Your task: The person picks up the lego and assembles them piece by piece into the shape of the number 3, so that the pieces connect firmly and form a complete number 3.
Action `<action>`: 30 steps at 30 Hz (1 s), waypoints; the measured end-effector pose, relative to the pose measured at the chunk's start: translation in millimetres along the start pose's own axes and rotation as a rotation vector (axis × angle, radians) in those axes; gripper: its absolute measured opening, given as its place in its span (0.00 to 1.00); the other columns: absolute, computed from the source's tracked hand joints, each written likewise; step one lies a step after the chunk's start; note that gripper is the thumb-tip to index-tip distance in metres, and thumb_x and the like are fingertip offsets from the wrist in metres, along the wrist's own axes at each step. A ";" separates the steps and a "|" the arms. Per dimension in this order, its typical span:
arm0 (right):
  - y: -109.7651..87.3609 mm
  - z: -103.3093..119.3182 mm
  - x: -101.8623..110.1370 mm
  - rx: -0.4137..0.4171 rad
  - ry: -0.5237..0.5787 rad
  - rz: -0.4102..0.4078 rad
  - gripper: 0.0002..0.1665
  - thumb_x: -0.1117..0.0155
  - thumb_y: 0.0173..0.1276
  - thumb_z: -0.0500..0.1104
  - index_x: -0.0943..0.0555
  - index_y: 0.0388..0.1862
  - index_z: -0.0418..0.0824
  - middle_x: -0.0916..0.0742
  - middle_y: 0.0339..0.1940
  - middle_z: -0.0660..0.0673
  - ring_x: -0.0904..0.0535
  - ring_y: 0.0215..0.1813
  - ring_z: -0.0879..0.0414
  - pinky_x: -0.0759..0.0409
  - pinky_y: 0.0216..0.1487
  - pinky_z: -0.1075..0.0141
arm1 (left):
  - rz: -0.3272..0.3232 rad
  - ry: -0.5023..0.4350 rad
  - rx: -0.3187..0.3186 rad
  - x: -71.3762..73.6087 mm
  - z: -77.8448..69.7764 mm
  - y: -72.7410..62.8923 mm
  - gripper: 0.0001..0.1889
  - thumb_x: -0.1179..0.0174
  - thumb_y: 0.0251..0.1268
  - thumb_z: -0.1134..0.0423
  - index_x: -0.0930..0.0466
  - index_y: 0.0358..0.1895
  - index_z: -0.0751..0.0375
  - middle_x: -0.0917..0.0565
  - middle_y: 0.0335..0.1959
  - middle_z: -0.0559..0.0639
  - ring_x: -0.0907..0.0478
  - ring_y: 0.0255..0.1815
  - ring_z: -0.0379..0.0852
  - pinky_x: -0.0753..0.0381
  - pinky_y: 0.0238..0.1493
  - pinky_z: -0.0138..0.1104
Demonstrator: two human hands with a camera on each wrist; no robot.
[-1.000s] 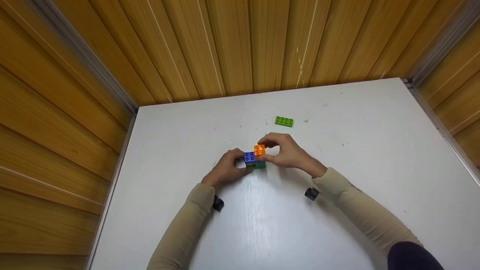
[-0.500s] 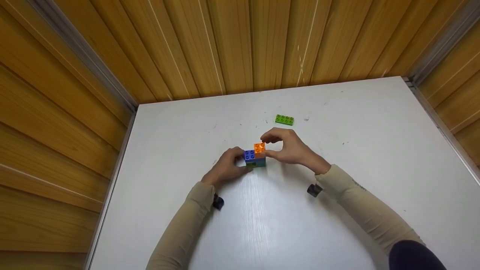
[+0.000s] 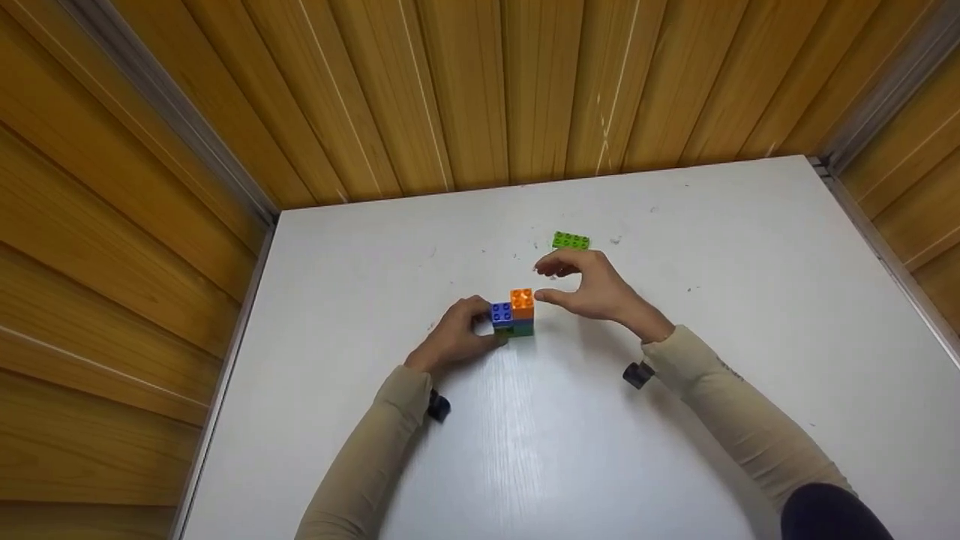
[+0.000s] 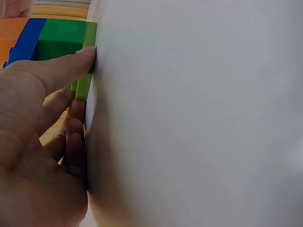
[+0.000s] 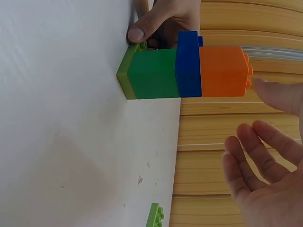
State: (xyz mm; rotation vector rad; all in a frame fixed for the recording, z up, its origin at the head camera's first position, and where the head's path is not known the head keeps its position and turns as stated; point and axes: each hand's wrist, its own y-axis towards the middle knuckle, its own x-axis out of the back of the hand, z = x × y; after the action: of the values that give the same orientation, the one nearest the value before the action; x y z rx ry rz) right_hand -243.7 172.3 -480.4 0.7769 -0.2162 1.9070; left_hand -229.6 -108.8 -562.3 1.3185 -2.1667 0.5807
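A small tower of toy building bricks stands on the white table. From the bottom it has a light green plate [image 5: 125, 74], a dark green brick [image 5: 154, 74], a blue plate [image 3: 501, 312] and an orange brick [image 3: 523, 304]. The orange brick sits on the right part of the blue plate, leaving studs bare beside it. My left hand [image 3: 456, 331] pinches the light green plate at the tower's foot, thumb on its near side. My right hand [image 3: 596, 289], fingers spread and holding nothing, hovers right of the orange brick, thumb near its top.
Behind the tower, near my right fingers, a loose light green plate [image 3: 571, 241] with studs lies on the table [image 3: 360, 270]. Wood-panelled walls [image 3: 465, 90] border the table at the back and sides. A black camera [image 3: 638, 374] is worn on my right wrist.
My right hand has let go of the orange brick and drawn back up and to the right. The orange brick stays on the blue plate. My left hand keeps its place.
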 end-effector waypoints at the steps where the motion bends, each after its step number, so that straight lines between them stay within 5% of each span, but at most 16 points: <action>1: 0.0 -1.1 0.8 -0.005 0.001 -0.001 0.25 0.19 0.67 0.46 0.14 0.59 0.37 0.10 0.55 0.39 0.15 0.58 0.36 0.19 0.65 0.44 | -0.001 -0.003 0.004 -0.4 0.0 0.0 0.19 0.23 0.64 0.58 0.13 0.57 0.50 0.18 0.49 0.43 0.27 0.51 0.46 0.25 0.59 0.42; 14: 6.6 -18.5 10.5 -0.041 -0.035 -0.050 0.30 0.20 0.68 0.46 0.16 0.65 0.36 0.12 0.60 0.36 0.17 0.63 0.36 0.21 0.68 0.40 | 0.003 -0.012 0.042 -1.3 -0.9 0.6 0.20 0.23 0.64 0.57 0.13 0.59 0.47 0.18 0.50 0.41 0.27 0.52 0.45 0.25 0.62 0.41; 21: 12.4 -31.3 16.2 -0.055 -0.056 -0.085 0.31 0.19 0.67 0.45 0.16 0.66 0.37 0.13 0.62 0.38 0.17 0.65 0.38 0.21 0.69 0.43 | 0.007 -0.008 -0.024 0.5 -0.7 -1.3 0.20 0.23 0.63 0.60 0.12 0.58 0.52 0.16 0.49 0.44 0.28 0.50 0.45 0.26 0.57 0.40; 30: 18.0 -46.4 20.4 -0.158 -0.115 -0.083 0.36 0.21 0.69 0.50 0.20 0.73 0.42 0.17 0.72 0.40 0.23 0.72 0.37 0.26 0.72 0.37 | 0.003 -0.029 0.006 0.2 -0.7 -2.5 0.19 0.23 0.64 0.59 0.12 0.57 0.51 0.18 0.49 0.44 0.28 0.51 0.45 0.26 0.58 0.41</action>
State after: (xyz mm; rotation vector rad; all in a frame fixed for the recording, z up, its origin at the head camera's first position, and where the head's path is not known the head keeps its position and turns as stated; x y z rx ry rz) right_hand -284.3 201.1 -500.7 0.7774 -0.3949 1.7464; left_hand -227.3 -109.6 -561.5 1.3343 -2.1925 0.5728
